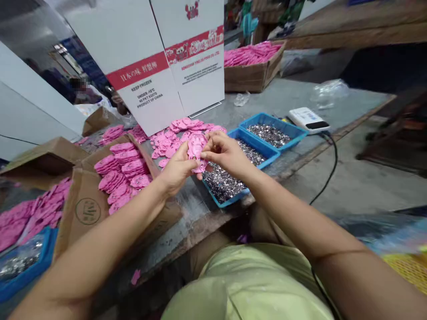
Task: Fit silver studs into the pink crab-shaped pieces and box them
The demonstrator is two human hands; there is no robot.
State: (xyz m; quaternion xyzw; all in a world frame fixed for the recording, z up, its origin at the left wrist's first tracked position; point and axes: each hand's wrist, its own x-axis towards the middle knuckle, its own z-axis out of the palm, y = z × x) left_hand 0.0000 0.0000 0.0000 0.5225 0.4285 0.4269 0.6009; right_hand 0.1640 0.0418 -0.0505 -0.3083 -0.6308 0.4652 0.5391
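My left hand (176,171) and my right hand (224,153) meet over the table edge, both closed on a flat pink shaped piece (196,149). The left hand supports it from below, while the right pinches its upper right edge with fingertips. Just under the hands sits a blue tray (267,155) filled with small shiny metal bits (223,182). A loose heap of the same pink pieces (176,135) lies on the table behind the hands. To the left, an open cardboard box (86,209) holds stacked pink pieces (123,173).
A second blue tray (293,131) of metal bits stands farther right, beside a white device (308,120) with a black cable. A tall white carton (160,62) stands behind. Another cardboard box (253,75) of pink pieces sits at the back. More pink pieces (30,218) lie far left.
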